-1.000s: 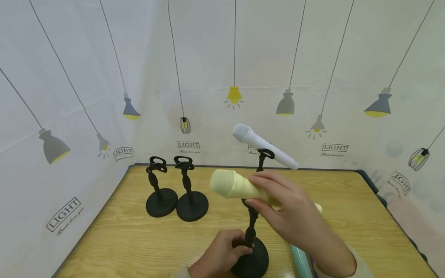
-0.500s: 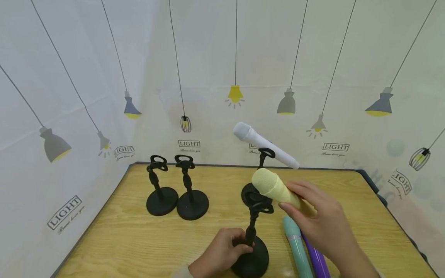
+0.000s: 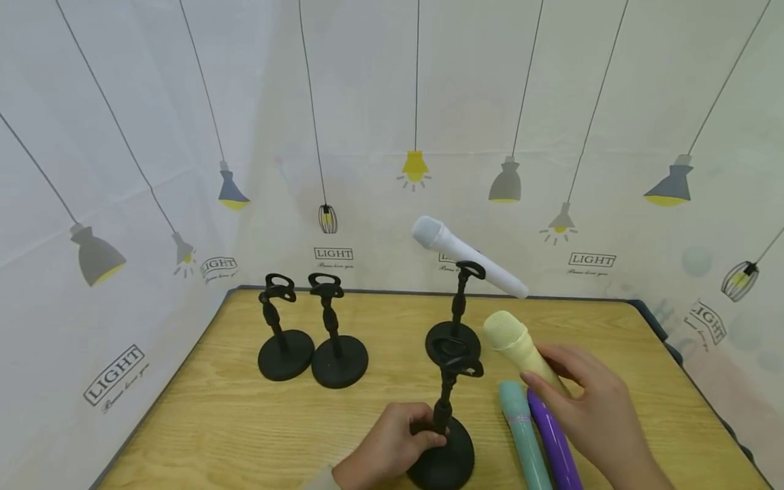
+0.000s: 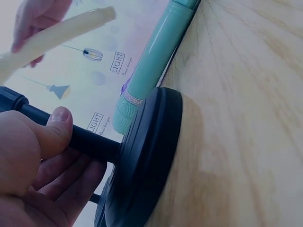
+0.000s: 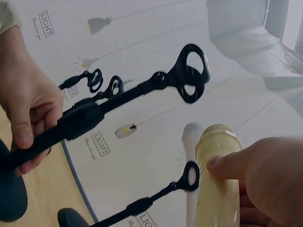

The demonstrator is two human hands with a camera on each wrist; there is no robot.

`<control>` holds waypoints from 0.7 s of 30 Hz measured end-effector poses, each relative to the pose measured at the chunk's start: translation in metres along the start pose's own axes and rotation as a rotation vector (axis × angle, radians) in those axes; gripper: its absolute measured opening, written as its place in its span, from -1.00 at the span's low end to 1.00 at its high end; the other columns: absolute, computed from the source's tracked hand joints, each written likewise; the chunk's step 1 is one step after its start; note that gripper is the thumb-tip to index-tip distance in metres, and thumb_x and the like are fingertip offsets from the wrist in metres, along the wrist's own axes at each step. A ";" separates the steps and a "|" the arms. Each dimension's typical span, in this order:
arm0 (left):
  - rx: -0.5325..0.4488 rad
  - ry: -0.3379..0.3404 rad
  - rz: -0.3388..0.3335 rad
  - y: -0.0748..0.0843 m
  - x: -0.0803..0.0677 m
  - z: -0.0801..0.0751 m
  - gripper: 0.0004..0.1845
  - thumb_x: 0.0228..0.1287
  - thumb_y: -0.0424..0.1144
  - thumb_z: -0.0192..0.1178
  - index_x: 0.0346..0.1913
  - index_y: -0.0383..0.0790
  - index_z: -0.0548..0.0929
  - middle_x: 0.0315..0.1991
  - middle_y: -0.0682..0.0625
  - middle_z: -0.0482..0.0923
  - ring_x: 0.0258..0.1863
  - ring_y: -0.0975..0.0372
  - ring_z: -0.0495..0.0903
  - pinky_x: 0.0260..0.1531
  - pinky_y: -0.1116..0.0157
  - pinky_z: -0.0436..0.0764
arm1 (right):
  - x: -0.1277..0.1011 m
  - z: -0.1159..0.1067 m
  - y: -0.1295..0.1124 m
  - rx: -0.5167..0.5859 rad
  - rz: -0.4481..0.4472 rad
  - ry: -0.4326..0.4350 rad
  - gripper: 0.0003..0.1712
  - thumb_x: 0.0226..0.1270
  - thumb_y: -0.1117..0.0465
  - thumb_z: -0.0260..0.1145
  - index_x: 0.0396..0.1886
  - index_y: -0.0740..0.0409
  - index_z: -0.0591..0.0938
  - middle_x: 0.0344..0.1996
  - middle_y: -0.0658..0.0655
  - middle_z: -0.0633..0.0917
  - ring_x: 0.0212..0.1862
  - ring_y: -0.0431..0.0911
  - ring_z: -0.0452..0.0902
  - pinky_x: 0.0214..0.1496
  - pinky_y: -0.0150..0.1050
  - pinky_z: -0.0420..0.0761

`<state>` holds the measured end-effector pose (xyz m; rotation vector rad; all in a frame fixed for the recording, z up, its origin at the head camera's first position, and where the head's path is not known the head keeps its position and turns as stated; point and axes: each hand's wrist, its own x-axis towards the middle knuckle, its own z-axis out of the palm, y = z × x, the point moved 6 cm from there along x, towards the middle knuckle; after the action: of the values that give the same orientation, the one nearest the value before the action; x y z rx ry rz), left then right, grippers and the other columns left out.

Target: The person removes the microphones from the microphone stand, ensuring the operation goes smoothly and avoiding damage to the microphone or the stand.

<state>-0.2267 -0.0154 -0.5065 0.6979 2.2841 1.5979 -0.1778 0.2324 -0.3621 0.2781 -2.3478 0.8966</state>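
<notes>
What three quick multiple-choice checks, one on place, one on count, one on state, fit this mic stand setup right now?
1. Where is the white microphone?
A. flat on the table
B. clipped in the far stand
C. in the left hand

2. How many black stands are on the table?
A. two
B. four
C. six

3. What is the right hand doing?
A. gripping the yellow microphone
B. resting open on the table
C. holding a stand's base

Answers: 1 B, it sits tilted in the clip above the far stand. 2 B, four show in the head view. 3 A, fingers wrap its handle while the left hand grips the near stand.
</notes>
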 end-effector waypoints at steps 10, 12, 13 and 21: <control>-0.014 -0.004 -0.042 -0.001 -0.002 0.000 -0.94 0.40 -0.32 0.46 -0.13 -0.15 0.87 -0.18 0.15 0.85 -0.01 0.41 0.77 0.03 0.43 0.73 | -0.022 0.008 0.054 -0.080 0.269 -0.170 -0.50 0.36 0.05 0.62 0.16 0.25 0.76 -0.04 0.25 0.85 -0.06 0.05 0.84 -0.11 -0.11 0.80; -0.020 -0.006 -0.045 -0.001 -0.002 0.001 -0.93 0.40 -0.33 0.46 -0.13 -0.15 0.87 -0.19 0.14 0.85 -0.03 0.42 0.77 0.02 0.43 0.73 | -0.026 0.011 0.065 -0.074 0.342 -0.232 -0.41 0.43 -0.02 0.56 0.24 0.31 0.72 0.04 0.35 0.82 0.00 0.23 0.82 -0.06 0.04 0.82; -0.020 -0.007 -0.046 -0.001 -0.002 0.001 -0.93 0.40 -0.33 0.46 -0.13 -0.15 0.87 -0.19 0.14 0.85 -0.03 0.42 0.77 0.01 0.43 0.73 | -0.027 0.012 0.070 -0.072 0.380 -0.260 -0.37 0.46 -0.05 0.53 0.27 0.33 0.69 0.09 0.39 0.80 0.02 0.25 0.82 -0.02 0.10 0.81; -0.003 -0.015 -0.064 0.000 0.000 -0.001 -0.92 0.41 -0.32 0.45 -0.12 -0.11 0.87 -0.17 0.16 0.85 -0.01 0.42 0.76 0.06 0.35 0.76 | -0.038 0.013 0.105 -0.125 0.556 -0.364 -0.16 0.54 -0.28 0.37 0.37 0.39 0.62 0.21 0.43 0.75 0.08 0.24 0.80 0.00 0.05 0.79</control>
<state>-0.2269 -0.0167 -0.5064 0.6271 2.2696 1.5614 -0.1945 0.3016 -0.4495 -0.3085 -2.8733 1.0049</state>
